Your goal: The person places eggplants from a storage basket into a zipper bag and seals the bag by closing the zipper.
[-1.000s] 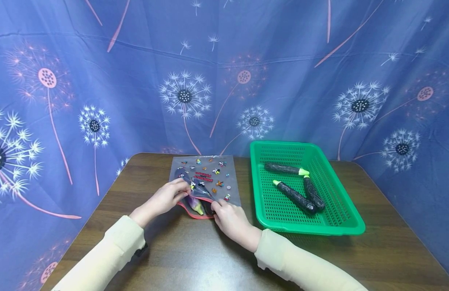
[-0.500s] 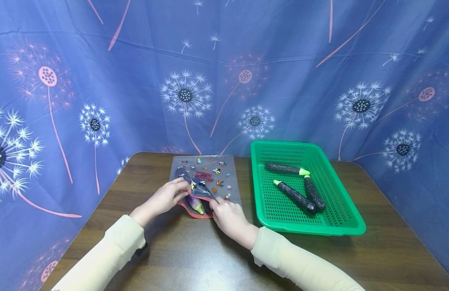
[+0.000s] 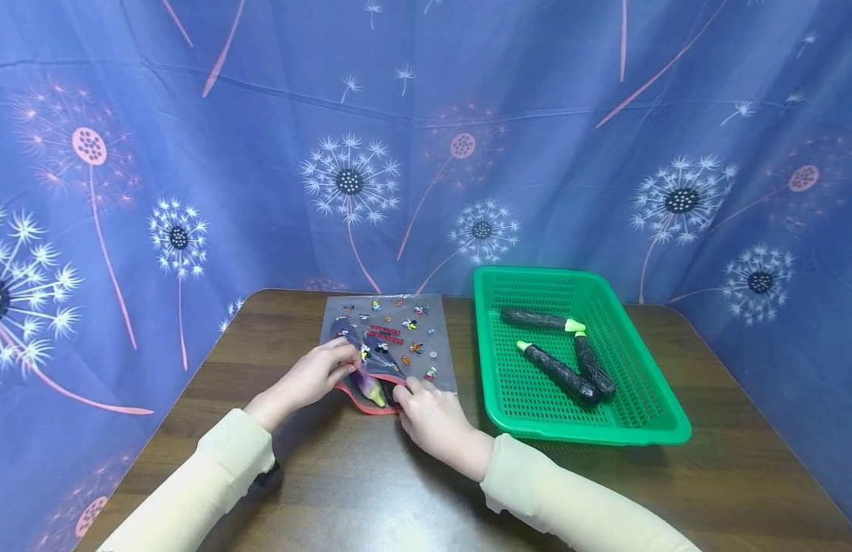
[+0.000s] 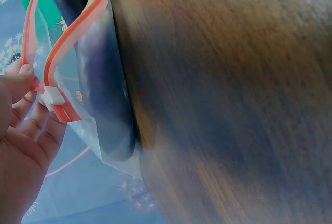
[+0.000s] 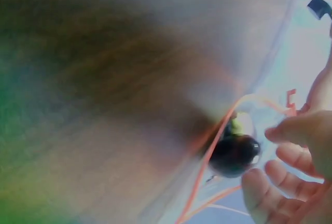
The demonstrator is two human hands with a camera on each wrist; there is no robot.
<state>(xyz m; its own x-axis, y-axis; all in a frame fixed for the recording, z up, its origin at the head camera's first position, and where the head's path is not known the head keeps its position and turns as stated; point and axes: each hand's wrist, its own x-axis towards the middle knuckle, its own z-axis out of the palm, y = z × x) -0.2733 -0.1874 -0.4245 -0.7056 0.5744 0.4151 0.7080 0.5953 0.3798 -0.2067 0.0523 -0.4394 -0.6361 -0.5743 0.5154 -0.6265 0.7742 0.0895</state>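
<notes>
Two eggplants occupy the bag, left hand pinching its rim, right hand loose.

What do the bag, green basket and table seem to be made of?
The bag: apparently clear plastic film, since the purple eggplant shows through. The green basket: probably molded plastic, slightly shiny, given its even color and slotted walls. The table: satiny wood or laminate, with brown grain and a soft glare; I can't tell which.

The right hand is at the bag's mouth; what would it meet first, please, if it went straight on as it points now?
The right hand would probably meet the dark, glossy vegetable at the mouth of the bag first, though depth is hard to judge.
</notes>
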